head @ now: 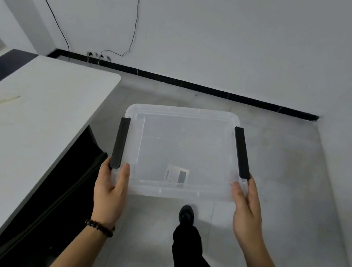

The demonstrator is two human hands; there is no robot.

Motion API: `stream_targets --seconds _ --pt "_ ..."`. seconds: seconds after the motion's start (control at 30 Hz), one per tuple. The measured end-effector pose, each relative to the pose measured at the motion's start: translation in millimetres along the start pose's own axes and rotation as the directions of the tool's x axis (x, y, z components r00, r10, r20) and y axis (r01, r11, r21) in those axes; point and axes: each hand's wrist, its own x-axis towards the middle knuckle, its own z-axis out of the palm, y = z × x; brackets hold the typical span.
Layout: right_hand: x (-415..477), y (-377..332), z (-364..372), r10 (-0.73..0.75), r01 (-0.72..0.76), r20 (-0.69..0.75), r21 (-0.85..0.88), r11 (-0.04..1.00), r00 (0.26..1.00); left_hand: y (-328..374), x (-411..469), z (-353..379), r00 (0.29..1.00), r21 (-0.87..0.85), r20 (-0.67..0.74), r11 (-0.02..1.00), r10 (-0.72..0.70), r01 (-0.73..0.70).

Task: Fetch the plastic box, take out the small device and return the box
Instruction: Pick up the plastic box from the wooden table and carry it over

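Evidently both hands were closed on the plastic box (179,151): the left hand (110,189) at its near-left corner below a black latch (120,142), the right hand (247,208) at the near-right corner. The box hung mid-frame above the floor (lid on, seemingly empty). It was probably being returned; next came setting it down. A label (176,173) inside was unreadable. The white surface (39,116) lay left.

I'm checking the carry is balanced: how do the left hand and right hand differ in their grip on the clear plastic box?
The left hand wears a dark bead bracelet; the right hand has a bare wrist. The left hand reaches the end of its black latch; the right hand sits just below its own latch. Both clasp the clear plastic box at its near corners.
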Motion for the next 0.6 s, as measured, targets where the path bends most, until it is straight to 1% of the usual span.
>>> stream_targets --seconds 0.17,0.3,0.47,0.6 --pt "167 -35 68 0.016 -0.017 0.12 0.007 1.0 0.993 29 140 47 0.992 0.047 -0.123 0.998 -0.039 0.045" --pt "284 -75 141 -0.012 0.02 0.311 -0.024 0.999 0.95 36 235 61 0.963 0.035 -0.262 0.996 -0.066 0.078" --pt "411 -102 243 -0.037 0.086 0.5 -0.075 0.993 0.865 13 349 77 0.879 -0.035 -0.447 0.986 -0.162 0.164" --pt "507 -111 335 -0.013 0.108 0.589 -0.126 0.986 0.808 -15 454 89 0.808 -0.098 -0.536 0.968 -0.245 0.229"
